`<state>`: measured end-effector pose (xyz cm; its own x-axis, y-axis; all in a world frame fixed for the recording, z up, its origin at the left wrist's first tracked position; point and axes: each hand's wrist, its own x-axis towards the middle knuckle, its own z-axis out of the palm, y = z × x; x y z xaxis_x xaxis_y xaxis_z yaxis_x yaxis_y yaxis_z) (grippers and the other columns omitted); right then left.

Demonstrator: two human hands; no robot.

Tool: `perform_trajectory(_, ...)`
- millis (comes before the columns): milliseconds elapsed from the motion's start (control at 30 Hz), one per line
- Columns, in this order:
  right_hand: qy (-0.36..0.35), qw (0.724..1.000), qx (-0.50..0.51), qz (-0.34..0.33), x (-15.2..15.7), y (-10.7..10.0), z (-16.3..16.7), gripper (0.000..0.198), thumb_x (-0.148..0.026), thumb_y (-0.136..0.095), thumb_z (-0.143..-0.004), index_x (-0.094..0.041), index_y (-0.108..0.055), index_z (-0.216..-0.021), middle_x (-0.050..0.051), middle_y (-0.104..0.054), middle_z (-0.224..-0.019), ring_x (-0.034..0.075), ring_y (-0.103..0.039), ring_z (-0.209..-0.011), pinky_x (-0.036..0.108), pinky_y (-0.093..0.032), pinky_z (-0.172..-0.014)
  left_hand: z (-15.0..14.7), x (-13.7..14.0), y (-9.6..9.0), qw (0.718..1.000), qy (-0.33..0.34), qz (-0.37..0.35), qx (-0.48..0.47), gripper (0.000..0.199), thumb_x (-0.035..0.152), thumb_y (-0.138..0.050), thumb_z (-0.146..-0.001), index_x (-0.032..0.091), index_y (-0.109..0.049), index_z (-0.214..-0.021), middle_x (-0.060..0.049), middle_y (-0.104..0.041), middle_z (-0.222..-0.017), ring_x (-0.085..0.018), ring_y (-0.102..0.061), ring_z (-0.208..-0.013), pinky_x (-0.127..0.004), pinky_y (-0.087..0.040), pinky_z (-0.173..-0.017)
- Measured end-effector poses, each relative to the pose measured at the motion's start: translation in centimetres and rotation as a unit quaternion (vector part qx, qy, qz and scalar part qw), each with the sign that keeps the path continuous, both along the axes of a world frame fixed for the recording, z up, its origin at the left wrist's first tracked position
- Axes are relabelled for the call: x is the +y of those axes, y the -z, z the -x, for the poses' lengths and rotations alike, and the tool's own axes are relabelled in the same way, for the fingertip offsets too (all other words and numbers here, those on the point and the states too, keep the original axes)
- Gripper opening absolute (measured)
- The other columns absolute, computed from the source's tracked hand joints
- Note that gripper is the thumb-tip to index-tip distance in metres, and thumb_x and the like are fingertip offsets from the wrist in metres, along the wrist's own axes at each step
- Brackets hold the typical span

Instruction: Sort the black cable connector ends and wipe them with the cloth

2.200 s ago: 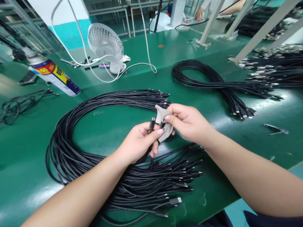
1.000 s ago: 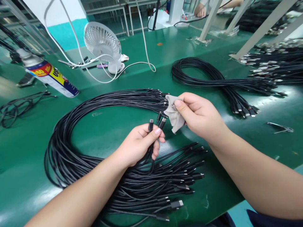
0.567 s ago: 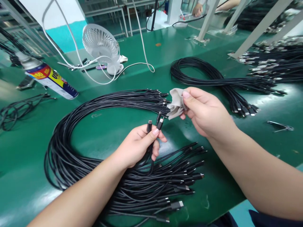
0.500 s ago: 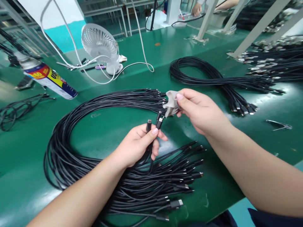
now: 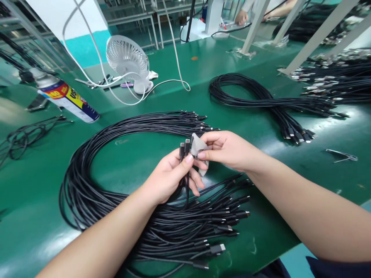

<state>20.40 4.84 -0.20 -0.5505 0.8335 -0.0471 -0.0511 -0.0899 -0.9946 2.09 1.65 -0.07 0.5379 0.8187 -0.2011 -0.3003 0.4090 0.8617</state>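
Note:
Black USB cables (image 5: 187, 148) are pinched near their plugs in my left hand (image 5: 176, 170), with the metal tips pointing up. My right hand (image 5: 223, 150) is closed on a small grey cloth (image 5: 198, 146), pressed beside those plugs and against the left fingertips. Part of the held plugs is covered by the cloth. Beneath my hands a big looped bundle of black cables (image 5: 84, 166) lies on the table, its ends spread toward the right. One larger plug (image 5: 216, 249) sticks out at the near side of the bundle.
A second cable bundle (image 5: 240, 101) lies at the back right, tweezers (image 5: 342, 155) near it. More cables (image 5: 342, 81) are piled at the far right. A spray can (image 5: 71, 100) and a white fan (image 5: 127, 58) stand back left. Another person's hand (image 5: 241, 17) shows at the far side.
My right hand has moved left and down with the cloth, from beyond the plugs to right against them. The plugs in my left hand now sit closer together.

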Motion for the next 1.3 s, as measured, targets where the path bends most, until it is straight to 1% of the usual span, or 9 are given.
perform_trajectory(200, 0.072, 0.993, -0.069, -0.069, 0.0, -0.2, -0.1, 0.025, -0.037, -0.066, -0.084, -0.015, -0.063, -0.074, 0.001, -0.064, -0.066, 0.011, -0.058, -0.058, 0.024, -0.047, -0.056, -0.1, 0.2, 0.6, 0.996, -0.062, -0.022, 0.068, 0.035, 0.035, -0.077, -0.075, 0.017, -0.051, -0.091, 0.002, -0.066, -0.078, -0.011, -0.064, -0.048, -0.021, -0.054, -0.04)
perform_trajectory(267, 0.082, 0.991, -0.078, -0.075, -0.2, -0.3, 0.0, 0.023, -0.036, -0.067, -0.084, -0.015, -0.062, -0.074, 0.001, -0.064, -0.066, 0.011, -0.058, -0.058, 0.024, -0.047, -0.055, 0.0, 0.2, 0.7, 0.995, -0.053, -0.034, 0.083, 0.032, 0.036, -0.076, -0.076, 0.015, -0.055, -0.088, 0.001, -0.066, -0.074, -0.01, -0.063, -0.046, -0.021, -0.054, -0.041)
perform_trajectory(400, 0.029, 0.999, -0.029, -0.01, -0.5, -0.3, 0.2, 0.024, -0.033, -0.075, -0.077, -0.016, -0.059, -0.081, 0.002, -0.068, -0.069, 0.015, -0.065, -0.063, 0.027, -0.053, -0.059, 0.1, 0.2, 0.9, 0.994, -0.026, -0.041, 0.094, 0.03, 0.038, -0.074, -0.078, 0.012, -0.06, -0.079, -0.002, -0.067, -0.073, -0.009, -0.06, -0.041, -0.02, -0.051, -0.039)
perform_trajectory(500, 0.008, 1.0, -0.018, -0.015, -0.4, -0.3, 0.2, 0.023, -0.035, -0.071, -0.082, -0.014, -0.062, -0.082, 0.001, -0.067, -0.067, 0.013, -0.063, -0.06, 0.025, -0.052, -0.057, 0.1, 0.2, 0.8, 0.996, -0.023, -0.034, 0.075, 0.03, 0.039, -0.074, -0.078, 0.012, -0.061, -0.078, -0.003, -0.069, -0.074, -0.009, -0.058, -0.039, -0.02, -0.049, -0.036)
perform_trajectory(633, 0.034, 0.998, -0.029, -0.035, -0.2, -0.4, 0.2, 0.024, -0.035, -0.066, -0.086, -0.013, -0.064, -0.077, 0.001, -0.066, -0.064, 0.011, -0.061, -0.057, 0.023, -0.05, -0.055, 0.1, 0.1, 0.7, 0.998, -0.019, -0.018, 0.058, 0.031, 0.04, -0.073, -0.079, 0.012, -0.061, -0.076, -0.001, -0.066, -0.063, -0.009, -0.055, -0.037, -0.019, -0.046, -0.034)
perform_trajectory(767, 0.001, 1.0, -0.007, 0.017, -0.3, -0.5, 0.2, 0.022, -0.029, -0.077, -0.076, -0.014, -0.062, -0.076, 0.001, -0.067, -0.064, 0.012, -0.063, -0.058, 0.023, -0.05, -0.054, 0.2, -0.2, 0.8, 0.999, 0.023, -0.004, 0.049, 0.032, 0.042, -0.069, -0.082, 0.012, -0.062, -0.077, 0.0, -0.061, -0.049, -0.009, -0.052, -0.034, -0.018, -0.044, -0.034)
perform_trajectory(867, -0.041, 0.998, -0.001, 0.044, -0.1, -0.4, 0.0, 0.021, -0.031, -0.075, -0.077, -0.012, -0.065, -0.082, 0.001, -0.068, -0.065, 0.011, -0.062, -0.057, 0.022, -0.049, -0.052, 0.3, -0.2, 0.8, 0.999, 0.023, -0.001, 0.048, 0.03, 0.041, -0.069, -0.082, 0.013, -0.06, -0.078, 0.001, -0.061, -0.049, -0.009, -0.05, -0.033, -0.019, -0.043, -0.034)
perform_trajectory(1033, 0.028, 0.999, 0.003, 0.022, 0.1, -0.4, 0.0, 0.019, -0.03, -0.076, -0.076, -0.013, -0.067, -0.074, 0.001, -0.069, -0.063, 0.011, -0.063, -0.056, 0.021, -0.048, -0.05, 0.2, 0.0, 0.6, 0.998, -0.024, -0.013, 0.059, 0.028, 0.039, -0.066, -0.086, 0.013, -0.059, -0.075, 0.005, -0.051, -0.041, -0.005, -0.04, -0.029, -0.015, -0.035, -0.033)
perform_trajectory(1300, 0.094, 0.993, 0.034, 0.057, -0.4, -1.2, 0.3, 0.035, -0.029, -0.089, -0.059, -0.015, -0.056, -0.057, -0.002, -0.062, -0.052, 0.007, -0.054, -0.046, 0.016, -0.036, -0.039, 0.2, -0.1, 0.5, 0.999, -0.022, -0.006, 0.042, 0.025, 0.036, -0.07, -0.083, 0.014, -0.06, -0.078, 0.004, -0.06, -0.053, -0.005, -0.043, -0.031, -0.016, -0.038, -0.032)
